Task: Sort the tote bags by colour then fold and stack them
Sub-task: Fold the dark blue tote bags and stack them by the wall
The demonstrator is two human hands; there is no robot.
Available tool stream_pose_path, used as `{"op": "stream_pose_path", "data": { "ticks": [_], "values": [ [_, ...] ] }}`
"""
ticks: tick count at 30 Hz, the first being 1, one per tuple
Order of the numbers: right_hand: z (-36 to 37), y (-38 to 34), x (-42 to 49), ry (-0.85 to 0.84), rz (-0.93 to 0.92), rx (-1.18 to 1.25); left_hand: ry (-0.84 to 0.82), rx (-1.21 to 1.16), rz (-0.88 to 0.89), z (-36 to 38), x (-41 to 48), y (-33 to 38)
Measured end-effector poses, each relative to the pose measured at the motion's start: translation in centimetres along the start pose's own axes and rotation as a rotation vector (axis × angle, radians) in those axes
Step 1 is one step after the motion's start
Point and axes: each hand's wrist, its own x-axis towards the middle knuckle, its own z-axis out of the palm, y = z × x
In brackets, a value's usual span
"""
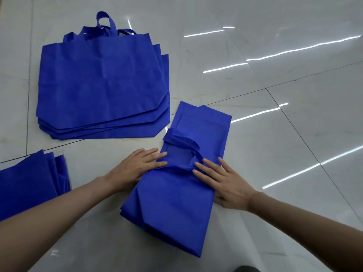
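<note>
- Lying nearest on the floor (275, 154): a folded bag (172, 209), a long blue strip slanting away, near corner toward the bottom of the view, far end crossing a tile seam (255, 90).
- Bare tile along the strip's whole right edge and far out to the right; a narrower bare patch to its left.
- At the left frame edge, near: a side pile (25, 185) of blue bags, cut off by the frame, well apart from the strip.
- Farther off, left: a flat pile (102, 85) of unfolded blue bags, edges fanned, handles (106, 22) pointing away; near right corner just beside the strip's far end, contact unclear.
- Left hand (137, 165): fingers straight and together, pressing the strip's left edge at mid-length.
- Right hand (224, 183): fingers straight and spread, flat on the strip by its right edge; thumb at that edge, hard to see.
- Just beyond the fingertips: the bag's own loop (180, 141), folded flat on top.
- Neither hand gripping anything.
</note>
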Motion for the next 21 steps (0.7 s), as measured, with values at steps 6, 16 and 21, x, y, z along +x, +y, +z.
{"op": "stream_pose_path", "data": {
  "ticks": [6,16,21],
  "values": [
    [-0.2,-0.3,0.1,0.039,0.165,0.324,0.098,-0.261,-0.06,-0.7,0.7,2.3],
    [-2.3,0.1,2.8,0.417,0.91,1.297,0.359,-0.998,-0.582,-1.7,4.1,4.8],
    [-2.1,0.5,3.9,0.595,1.077,1.264,0.473,-0.973,-0.74,-1.3,6.6,4.6]
  ]
}}
